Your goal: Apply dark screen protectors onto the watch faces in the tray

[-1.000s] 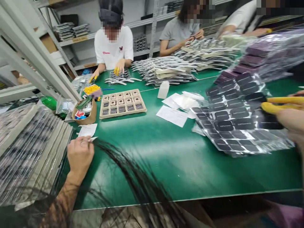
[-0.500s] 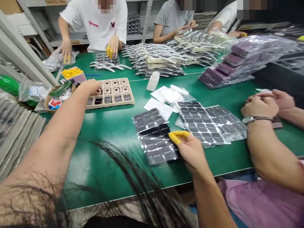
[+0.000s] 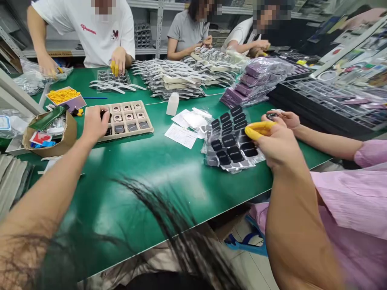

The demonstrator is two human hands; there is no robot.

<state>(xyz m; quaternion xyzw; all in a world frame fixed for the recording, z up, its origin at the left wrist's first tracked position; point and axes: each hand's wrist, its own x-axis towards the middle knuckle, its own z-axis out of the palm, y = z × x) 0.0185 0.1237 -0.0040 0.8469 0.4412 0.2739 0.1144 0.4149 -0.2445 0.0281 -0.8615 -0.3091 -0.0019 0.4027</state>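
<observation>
My left hand [image 3: 95,123] reaches out to the left end of a beige tray [image 3: 148,131] of small square parts. Its fingers curl down over the tray's left column, and what lies under them is hidden. My right hand [image 3: 279,147], with yellow finger cots on thumb and forefinger, pinches the right edge of a clear plastic sheet of black pads [image 3: 228,143]. The sheet is lifted and tilted above more such sheets on the green table [image 3: 157,169]. Strands of my hair hang across the bottom of the view.
A cardboard box of oddments [image 3: 68,139] stands left of the tray, with a white bottle [image 3: 173,104] and paper slips [image 3: 181,135] right of it. A person in pink beside me holds a small part [image 3: 286,119]. Other people work across the table behind stacked packs [image 3: 172,78] and purple bagged stacks [image 3: 250,78].
My left hand has gone from the near table edge to the beige tray. My right hand has lifted a sheet of black pads off the table. My view has swung to the right.
</observation>
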